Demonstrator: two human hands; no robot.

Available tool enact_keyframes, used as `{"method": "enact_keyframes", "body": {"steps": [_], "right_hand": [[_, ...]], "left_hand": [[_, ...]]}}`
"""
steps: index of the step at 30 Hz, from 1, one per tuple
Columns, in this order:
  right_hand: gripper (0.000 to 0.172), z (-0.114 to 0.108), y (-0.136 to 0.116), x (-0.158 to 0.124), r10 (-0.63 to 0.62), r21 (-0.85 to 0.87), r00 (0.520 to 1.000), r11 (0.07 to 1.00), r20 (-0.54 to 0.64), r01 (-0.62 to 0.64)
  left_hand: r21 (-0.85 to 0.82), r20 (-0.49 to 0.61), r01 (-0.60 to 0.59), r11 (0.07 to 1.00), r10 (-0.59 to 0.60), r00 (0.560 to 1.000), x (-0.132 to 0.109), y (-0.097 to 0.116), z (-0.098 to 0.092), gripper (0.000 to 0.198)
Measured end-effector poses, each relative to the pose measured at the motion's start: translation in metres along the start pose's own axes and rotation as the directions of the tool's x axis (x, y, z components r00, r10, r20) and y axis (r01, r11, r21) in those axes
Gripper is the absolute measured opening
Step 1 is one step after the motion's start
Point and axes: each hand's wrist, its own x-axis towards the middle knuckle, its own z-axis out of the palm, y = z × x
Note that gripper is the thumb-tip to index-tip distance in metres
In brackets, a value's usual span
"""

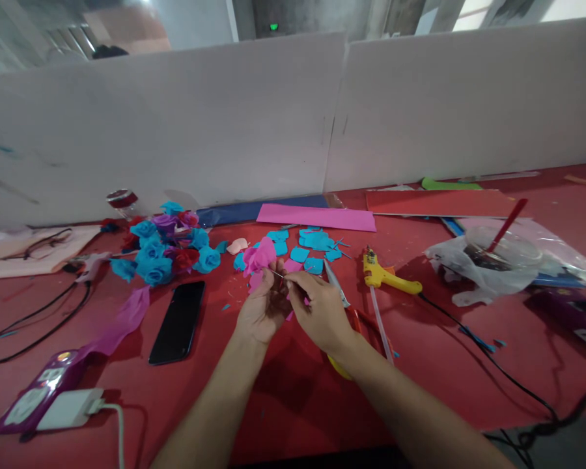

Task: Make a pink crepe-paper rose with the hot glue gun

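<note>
A pink paper flower [260,255] is in my left hand [258,314], whose fingers are closed around its base. My right hand [325,311] pinches a thin pale stem [279,274] just right of the flower; the fingertips of both hands nearly meet. Cut blue paper petals [316,240] lie flat just beyond my hands, and a single pale pink petal [237,245] is to their left. Partly under my right hand and forearm are scissors [336,285], with blades pointing away from me. A yellow glue gun [378,275] lies to the right, its clear glue stick trailing toward me.
Finished blue, purple and red paper flowers [156,251] are heaped at left, near a black phone [178,322]. A purple power strip [39,391] with a white charger sits front left. At right, a plastic cup [520,244] stands in a bag. A white partition [176,130] runs behind.
</note>
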Motion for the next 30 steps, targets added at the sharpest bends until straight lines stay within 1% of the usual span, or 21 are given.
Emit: {"method": "enact_keyframes", "body": {"steps": [3,8,11,14,17,20,23,27,30], "right_hand": [[0.020,0.000,0.000,0.000,0.006,-0.002,1.000,1.000,-0.007,-0.006],[0.020,0.001,0.001,0.000,0.006,-0.043,1.000,0.999,-0.013,-0.006],[0.020,0.001,0.001,0.000,0.005,-0.050,1.000,0.999,-0.010,-0.005],[0.021,0.000,0.001,0.000,-0.001,-0.069,1.000,0.998,0.016,0.002],[0.023,-0.001,0.003,-0.002,-0.009,-0.122,0.999,0.992,0.046,0.015],[0.023,0.000,0.004,-0.003,-0.014,-0.160,0.998,0.987,0.058,0.023],[0.021,0.001,0.004,-0.003,-0.002,-0.128,0.998,0.992,0.060,0.010],[0.017,0.001,0.002,-0.002,0.040,-0.034,0.996,0.999,0.083,-0.037],[0.017,0.000,0.002,-0.002,0.044,-0.021,0.993,0.999,0.108,-0.042]], "left_hand": [[-0.001,0.019,-0.022,1.000,0.022,1.000,0.002,0.000,-0.002,0.021],[0.010,0.010,-0.063,0.998,0.063,0.998,0.005,-0.002,-0.003,0.019],[0.031,0.024,-0.083,0.996,0.082,0.996,0.006,-0.002,-0.005,0.017],[0.054,0.040,-0.099,0.994,0.097,0.995,0.009,-0.002,-0.008,0.015],[0.082,0.053,-0.113,0.990,0.109,0.993,0.011,-0.001,-0.011,0.013],[0.100,0.059,-0.116,0.988,0.111,0.992,0.012,-0.002,-0.012,0.014],[0.114,0.049,-0.125,0.986,0.120,0.992,0.012,-0.002,-0.013,0.014],[0.120,0.037,-0.121,0.985,0.117,0.992,0.012,-0.002,-0.013,0.013],[0.126,0.027,-0.108,0.986,0.106,0.994,0.012,-0.001,-0.013,0.014]]}}
